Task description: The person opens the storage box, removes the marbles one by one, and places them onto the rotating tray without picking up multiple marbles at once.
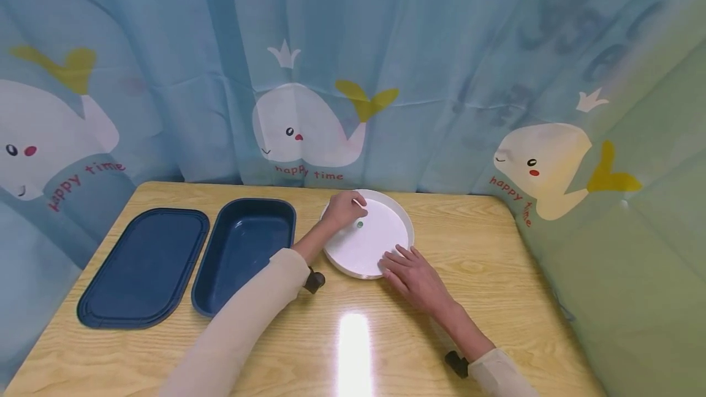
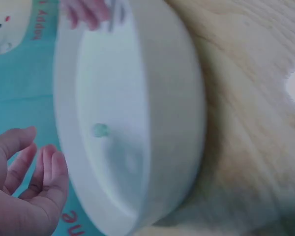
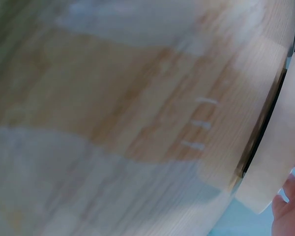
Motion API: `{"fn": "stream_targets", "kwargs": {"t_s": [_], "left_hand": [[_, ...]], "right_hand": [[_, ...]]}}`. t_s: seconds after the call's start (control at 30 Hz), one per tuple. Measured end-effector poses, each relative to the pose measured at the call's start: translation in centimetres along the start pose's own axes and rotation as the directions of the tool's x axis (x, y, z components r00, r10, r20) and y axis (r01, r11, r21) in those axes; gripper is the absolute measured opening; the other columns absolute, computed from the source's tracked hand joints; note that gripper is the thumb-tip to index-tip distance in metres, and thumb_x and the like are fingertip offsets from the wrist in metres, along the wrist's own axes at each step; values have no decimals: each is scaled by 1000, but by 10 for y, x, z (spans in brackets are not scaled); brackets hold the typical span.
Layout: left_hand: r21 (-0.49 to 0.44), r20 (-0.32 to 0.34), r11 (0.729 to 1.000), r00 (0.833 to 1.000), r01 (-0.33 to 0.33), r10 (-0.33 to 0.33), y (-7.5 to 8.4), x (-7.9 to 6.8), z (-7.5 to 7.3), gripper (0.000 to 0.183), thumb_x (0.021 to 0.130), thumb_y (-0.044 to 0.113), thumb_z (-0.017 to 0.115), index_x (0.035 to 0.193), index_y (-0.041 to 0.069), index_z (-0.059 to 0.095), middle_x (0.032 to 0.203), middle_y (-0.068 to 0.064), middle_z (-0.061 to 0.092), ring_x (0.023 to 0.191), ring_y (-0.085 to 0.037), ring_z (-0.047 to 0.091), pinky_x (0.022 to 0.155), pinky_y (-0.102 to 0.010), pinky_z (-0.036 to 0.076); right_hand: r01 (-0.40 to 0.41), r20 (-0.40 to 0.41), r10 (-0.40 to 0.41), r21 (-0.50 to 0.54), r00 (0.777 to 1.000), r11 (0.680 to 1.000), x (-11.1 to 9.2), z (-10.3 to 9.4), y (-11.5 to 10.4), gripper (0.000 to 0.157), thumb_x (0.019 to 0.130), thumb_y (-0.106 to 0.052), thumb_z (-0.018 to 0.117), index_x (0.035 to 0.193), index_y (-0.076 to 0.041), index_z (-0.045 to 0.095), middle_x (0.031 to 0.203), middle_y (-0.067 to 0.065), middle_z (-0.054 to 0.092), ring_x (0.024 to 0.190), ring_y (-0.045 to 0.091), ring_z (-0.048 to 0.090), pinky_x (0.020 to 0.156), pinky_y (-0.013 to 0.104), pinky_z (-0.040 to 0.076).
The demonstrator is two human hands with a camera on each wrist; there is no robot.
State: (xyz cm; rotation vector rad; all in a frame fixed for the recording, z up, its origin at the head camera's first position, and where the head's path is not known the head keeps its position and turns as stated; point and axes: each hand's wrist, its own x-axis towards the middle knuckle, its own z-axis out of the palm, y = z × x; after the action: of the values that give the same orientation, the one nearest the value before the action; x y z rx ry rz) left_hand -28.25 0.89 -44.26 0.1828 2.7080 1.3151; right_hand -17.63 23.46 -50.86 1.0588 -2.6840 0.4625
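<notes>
A round white tray (image 1: 380, 231) with a low wall stands on the table, and a small round green bead (image 2: 101, 130) lies on its floor. My left hand (image 1: 344, 209) is over the tray's back left part, close to the bead. In the left wrist view its fingers (image 2: 54, 169) are loosely bent, with nothing between them. My right hand (image 1: 416, 277) rests at the tray's front right rim, fingers reaching over into it. In the right wrist view only part of that hand (image 3: 290, 206) shows beside the tray's wall (image 3: 278, 142).
Left of the tray stands a deep dark blue rectangular bin (image 1: 248, 244), partly covered by my left sleeve (image 1: 248, 311). A flat dark blue lid (image 1: 146, 265) lies farther left. A blue whale-print curtain (image 1: 441, 78) hangs behind the wooden table (image 1: 469, 231).
</notes>
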Motion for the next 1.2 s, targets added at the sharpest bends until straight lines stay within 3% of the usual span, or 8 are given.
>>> {"fn": "stream_targets", "kwargs": {"t_s": [0.3,0.6,0.97,1.2], "left_hand": [[-49,15,998,1000,-24,25,16,-16,-18,22,92,17,73,109,4,71,96,-7,68,90,-22,63,74,-31,50],[-82,41,996,998,-40,44,20,-33,-36,21,92,18,73,110,6,70,98,-6,68,93,-22,63,79,-34,51],[-118,72,992,996,-49,57,3,-56,-57,22,92,17,72,110,5,69,100,-6,67,98,-23,62,83,-36,51],[-103,83,994,996,-28,37,-13,-73,-66,22,93,16,70,111,3,69,101,-7,67,97,-24,61,81,-37,52]], "right_hand": [[-16,2,16,-15,1000,1000,-1,1,-1,30,98,-23,65,125,-11,71,130,7,65,131,32,51,110,56,31],[-18,-11,18,-1,1000,1000,-1,1,0,29,97,-23,65,124,-12,72,129,7,66,130,33,52,109,56,31],[-42,37,42,-2,998,999,-1,2,0,31,100,-27,61,127,-13,70,133,5,63,133,30,49,113,53,27],[-10,2,10,-4,1000,1000,-1,1,1,30,98,-23,64,125,-11,71,131,7,65,131,33,51,111,55,29]]}}
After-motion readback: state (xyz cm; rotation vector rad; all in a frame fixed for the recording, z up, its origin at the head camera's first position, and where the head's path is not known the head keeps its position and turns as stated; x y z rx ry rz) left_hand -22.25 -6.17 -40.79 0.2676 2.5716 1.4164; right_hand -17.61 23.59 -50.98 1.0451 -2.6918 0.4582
